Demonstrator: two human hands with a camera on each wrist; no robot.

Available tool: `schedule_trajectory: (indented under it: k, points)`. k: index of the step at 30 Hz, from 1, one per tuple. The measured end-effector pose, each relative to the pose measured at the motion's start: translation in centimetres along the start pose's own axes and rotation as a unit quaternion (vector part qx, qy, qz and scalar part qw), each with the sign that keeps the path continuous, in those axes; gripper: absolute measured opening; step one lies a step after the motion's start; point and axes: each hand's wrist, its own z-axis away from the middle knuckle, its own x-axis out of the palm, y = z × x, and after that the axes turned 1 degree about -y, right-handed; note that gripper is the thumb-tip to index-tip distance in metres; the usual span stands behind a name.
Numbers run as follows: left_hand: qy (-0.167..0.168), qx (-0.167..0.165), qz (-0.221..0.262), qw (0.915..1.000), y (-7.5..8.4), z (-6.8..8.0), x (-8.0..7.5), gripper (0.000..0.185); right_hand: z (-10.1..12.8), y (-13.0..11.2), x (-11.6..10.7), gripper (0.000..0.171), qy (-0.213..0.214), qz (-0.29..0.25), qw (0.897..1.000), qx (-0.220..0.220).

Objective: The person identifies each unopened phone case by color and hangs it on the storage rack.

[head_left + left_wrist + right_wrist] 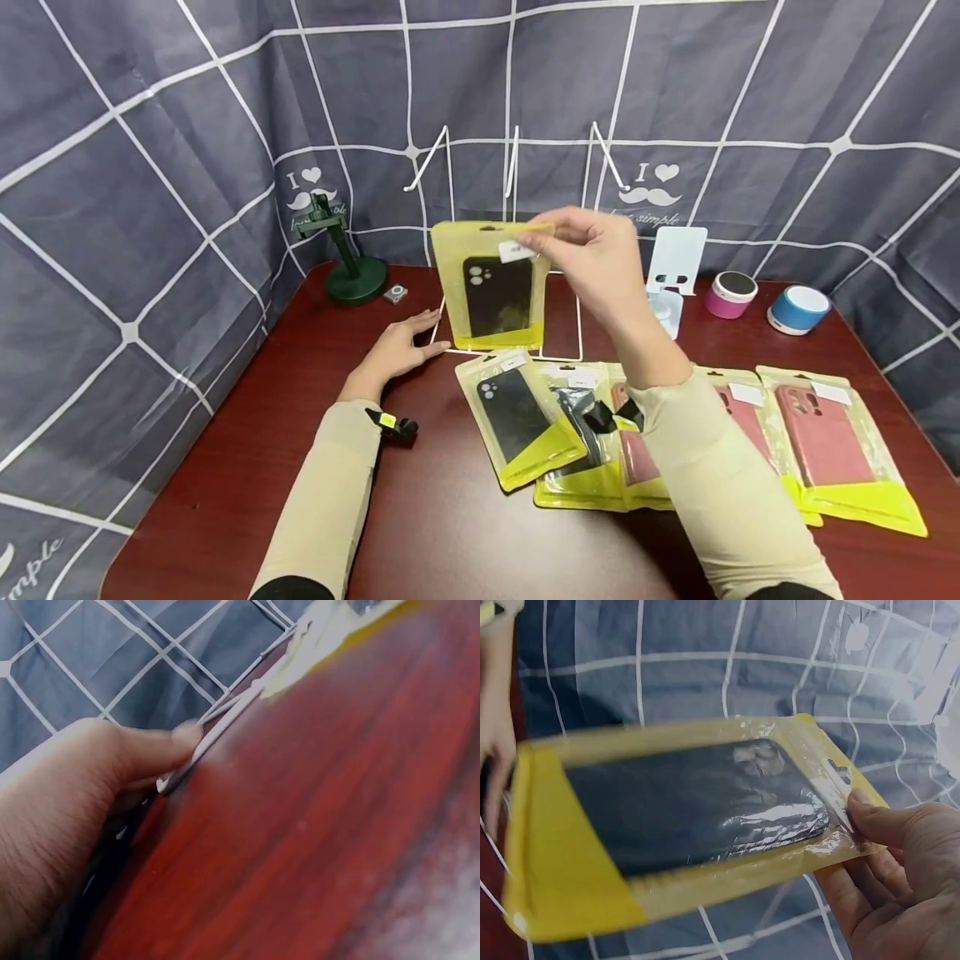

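My right hand [592, 250] pinches the upper right corner of a clear-and-yellow packet with a black phone case [498, 296] inside. The packet hangs upright in front of a white wire rack [562, 358], below its three prongs. In the right wrist view the packet's hang hole shows beside my thumb [885, 823]. My left hand [397, 350] rests at the rack base's front left corner, thumb by the front wire and fingers by the side wire. Just below the held packet, another packeted black phone case [513, 417] lies tilted on the table, partly over a further dark-cased packet [577, 483].
Pink phone cases in packets [825, 437] lie to the right, some behind my right forearm. Along the back stand a green stand [356, 279], a small silver device [395, 293], a pale blue phone stand [678, 254], a pink speaker [731, 296] and a blue speaker [798, 310].
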Motion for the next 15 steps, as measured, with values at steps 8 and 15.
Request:
schedule_trajectory:
  k: [8, 15]
  points:
    - [0.012, -0.023, -0.018, 0.9995, -0.1, 0.8, 0.5, 0.093, -2.4, 0.5, -1.0, 0.023, 0.032, 0.031, 0.999, 0.004]
    - [0.034, -0.024, -0.024, 0.9989, 0.1, 0.4, 0.4, 0.089, -4.1, 1.5, -1.0, 0.026, 0.040, 0.097, 0.995, 0.005]
